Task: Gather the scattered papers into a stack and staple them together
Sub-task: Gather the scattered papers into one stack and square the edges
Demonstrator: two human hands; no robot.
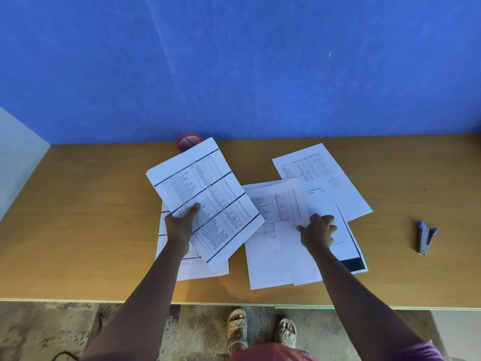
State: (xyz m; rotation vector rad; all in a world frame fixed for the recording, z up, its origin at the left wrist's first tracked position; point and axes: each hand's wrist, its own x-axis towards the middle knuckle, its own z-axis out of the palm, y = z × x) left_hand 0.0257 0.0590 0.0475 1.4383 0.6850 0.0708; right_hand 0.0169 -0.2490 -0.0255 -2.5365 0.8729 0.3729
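My left hand [182, 225] grips a few printed sheets with tables [208, 194], lifted and tilted above the table. Another sheet [182, 269] lies flat under them. My right hand [318, 230] rests with fingers bent on overlapping sheets [276, 246] at the centre; whether it grips one I cannot tell. One of these sheets has a black band [352, 264] at its near edge. A further sheet [325, 175] lies behind them, toward the wall. A blue-grey stapler [425, 238] lies on the table to the right, well apart from both hands.
The wooden table [78, 230] runs against a blue wall [234, 74]. A red mesh cup [188, 143] stands at the back, partly hidden by the lifted sheets. The table's front edge [65, 300] is near me; below it I see the floor and my sandalled feet.
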